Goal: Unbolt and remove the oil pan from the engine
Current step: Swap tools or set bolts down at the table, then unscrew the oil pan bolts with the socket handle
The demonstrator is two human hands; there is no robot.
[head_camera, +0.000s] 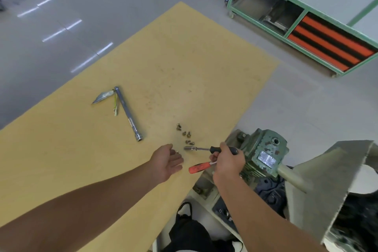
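Observation:
My right hand (227,161) grips two tools at once: a black-handled nut driver (204,149) whose socket points left, and a red-handled screwdriver (199,167) below it. My left hand (166,161) hovers palm up over the yellow board (102,159), fingers relaxed, with a small bolt (177,152) at its fingertips. Several loose bolts (185,134) lie on the board just beyond both hands. The green engine (263,155) sits right behind my right hand at the board's edge.
A long chrome socket wrench (128,114) lies on the board to the left, next to a scrap of foil (103,96). A green-framed cart (306,18) with orange drawers stands at the back right. A black bag (188,229) lies below by a grey stand (327,180).

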